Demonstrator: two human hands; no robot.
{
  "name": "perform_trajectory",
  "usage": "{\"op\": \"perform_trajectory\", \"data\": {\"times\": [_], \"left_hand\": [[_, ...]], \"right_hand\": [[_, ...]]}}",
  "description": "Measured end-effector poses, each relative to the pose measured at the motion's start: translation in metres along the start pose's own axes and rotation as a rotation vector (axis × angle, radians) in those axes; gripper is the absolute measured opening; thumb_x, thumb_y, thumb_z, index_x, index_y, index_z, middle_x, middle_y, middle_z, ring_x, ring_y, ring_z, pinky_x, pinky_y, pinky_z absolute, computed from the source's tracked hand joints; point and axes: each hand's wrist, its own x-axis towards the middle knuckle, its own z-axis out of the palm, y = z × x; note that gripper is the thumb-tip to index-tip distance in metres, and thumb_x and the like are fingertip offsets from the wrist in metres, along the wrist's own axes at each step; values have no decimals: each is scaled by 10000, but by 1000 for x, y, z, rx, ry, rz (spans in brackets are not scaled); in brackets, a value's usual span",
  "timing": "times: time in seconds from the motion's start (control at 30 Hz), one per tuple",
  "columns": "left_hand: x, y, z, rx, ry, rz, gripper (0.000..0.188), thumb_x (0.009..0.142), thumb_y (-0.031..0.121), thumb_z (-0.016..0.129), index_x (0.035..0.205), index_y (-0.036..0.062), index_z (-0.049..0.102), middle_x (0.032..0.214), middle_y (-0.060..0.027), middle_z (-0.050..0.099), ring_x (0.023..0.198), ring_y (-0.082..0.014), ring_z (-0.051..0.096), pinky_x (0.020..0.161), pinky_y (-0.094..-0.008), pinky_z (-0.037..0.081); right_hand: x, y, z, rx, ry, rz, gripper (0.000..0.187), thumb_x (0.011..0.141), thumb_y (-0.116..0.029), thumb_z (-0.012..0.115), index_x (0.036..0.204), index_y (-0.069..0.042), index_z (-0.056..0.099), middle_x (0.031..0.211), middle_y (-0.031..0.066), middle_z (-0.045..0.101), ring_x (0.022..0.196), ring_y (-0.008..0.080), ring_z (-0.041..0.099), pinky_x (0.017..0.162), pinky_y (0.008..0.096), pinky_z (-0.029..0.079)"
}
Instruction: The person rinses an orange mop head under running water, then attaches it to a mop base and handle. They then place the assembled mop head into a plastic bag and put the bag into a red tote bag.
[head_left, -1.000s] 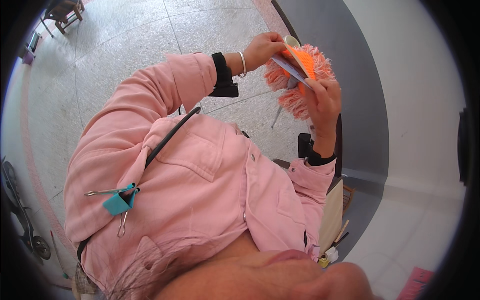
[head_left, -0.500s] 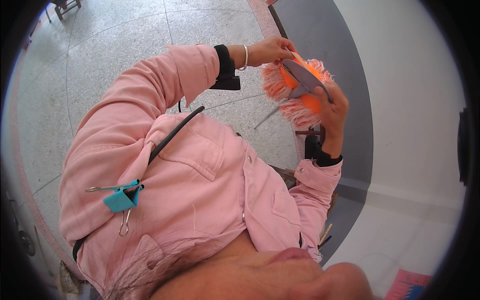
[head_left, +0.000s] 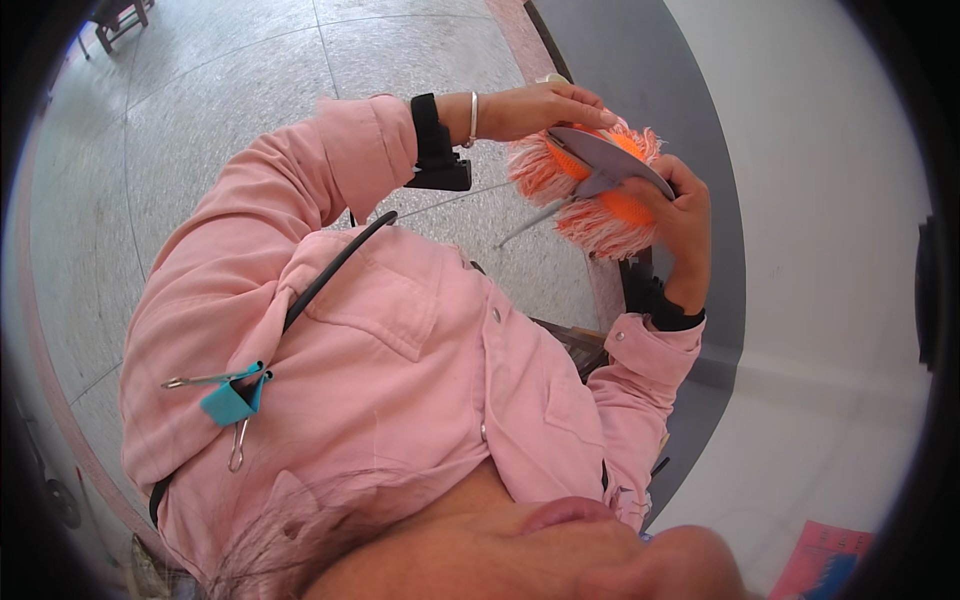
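Observation:
Ahead of me, at upper right, is a mop head (head_left: 605,225) with orange and white fringe and a flat grey plate (head_left: 600,155). A thin grey pole (head_left: 527,225) slants down from it toward the floor. My left hand (head_left: 545,108), wearing a silver bangle, reaches over the plate's far edge; its fingers are together on the orange pad, the thumb hidden. My right hand (head_left: 688,205) grips the plate and pad from the right side, with its thumb over the plate's near face.
Speckled floor tiles (head_left: 230,70) spread out on the left. A grey and white wall (head_left: 820,200) rises close on my right. A wooden stool (head_left: 120,22) stands far off at upper left. A teal binder clip (head_left: 235,398) and a black cable (head_left: 340,270) hang on my pink jacket.
My left hand has shifted from pinching the pad's raised edge to lying over the plate's far edge. The raised orange edge no longer shows. My right hand has moved slightly right.

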Motion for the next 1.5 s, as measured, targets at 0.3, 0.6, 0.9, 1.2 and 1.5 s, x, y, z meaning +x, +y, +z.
{"op": "perform_trajectory", "data": {"times": [0.3, 0.6, 0.9, 1.2, 1.5], "left_hand": [[-8, 14, -7, 30, -213, -4, 606, 618, 524, 827, 863, 63, 519, 819, 45, 471, 769, -64, 441, 629, -201, 325], [-14, 13, -2, -165, -145, 117, 332, 831, 344, 703, 829, 95, 483, 820, 48, 455, 760, -57, 422, 638, -195, 330], [-15, 0, -12, -245, 22, 133, 382, 782, 382, 749, 870, 112, 493, 831, 48, 493, 766, -52, 447, 669, -195, 377], [-21, 6, -24, -26, -80, 42, 490, 668, 468, 814, 831, 122, 507, 824, 45, 499, 768, -56, 450, 674, -186, 356], [-26, 46, 13, 373, -311, -253, 595, 595, 517, 836, 842, 60, 547, 798, 29, 494, 802, -111, 465, 734, -264, 370]], "right_hand": [[-2, -7, -8, 190, -41, 70, 252, 689, -22, 784, 758, -68, 545, 706, -70, 519, 639, 18, 450, 558, 187, 371], [-7, -15, -21, 239, -58, -57, 718, 646, -100, 836, 1285, -74, 509, 997, 23, 583, 879, 88, 544, 747, 240, 456], [-13, 59, 10, 0, 505, 118, 464, 815, -261, 729, 1180, -17, 577, 980, 43, 606, 844, 88, 550, 720, 243, 459], [3, 69, 43, 423, 762, -235, 244, 947, -177, 542, 1088, 19, 576, 927, 30, 619, 804, 61, 546, 714, 207, 450], [18, 78, 52, 965, 657, -278, 257, 980, -236, 471, 1082, -9, 536, 987, 49, 593, 889, 92, 559, 793, 231, 459]]}}
